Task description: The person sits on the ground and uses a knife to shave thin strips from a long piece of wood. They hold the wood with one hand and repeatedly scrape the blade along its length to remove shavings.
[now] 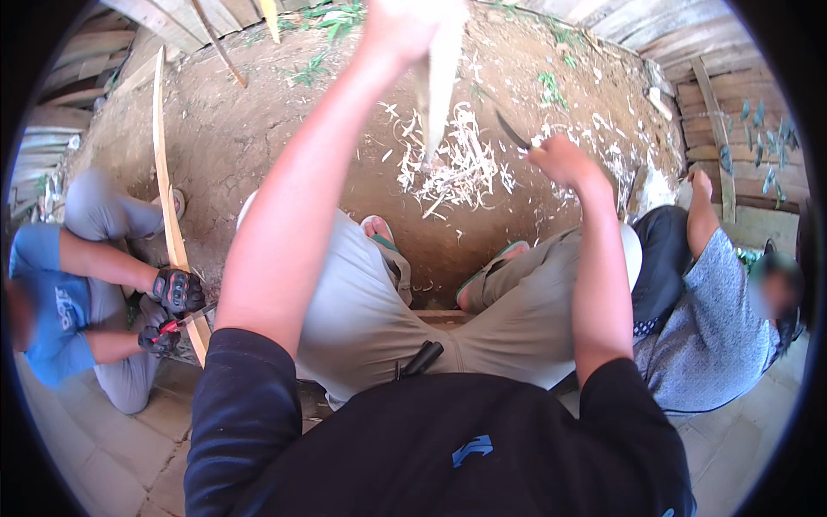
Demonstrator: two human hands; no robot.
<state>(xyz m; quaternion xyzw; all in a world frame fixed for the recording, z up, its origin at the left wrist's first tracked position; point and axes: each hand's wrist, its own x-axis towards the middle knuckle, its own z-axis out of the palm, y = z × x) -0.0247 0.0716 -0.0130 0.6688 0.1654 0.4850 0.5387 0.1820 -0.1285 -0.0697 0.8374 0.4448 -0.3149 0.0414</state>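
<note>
My left hand [403,30] is raised at the top of the view, closed round the upper part of a pale length of wood [443,82]. Bright light washes out its fingers. The wood stands nearly upright, its narrow lower end among curled shavings [465,164] on the dirt. To the right, my right hand [564,162] grips the handle of a knife with a curved, dark blade [510,129]. The blade points up and left, apart from the wood.
At left, a person with black gloves [178,290] holds a red-handled tool against a long wooden strip [168,207]. Another person in a grey patterned shirt [711,319] sits close on my right. Wooden plank walls [698,129] border the dirt ground [284,112].
</note>
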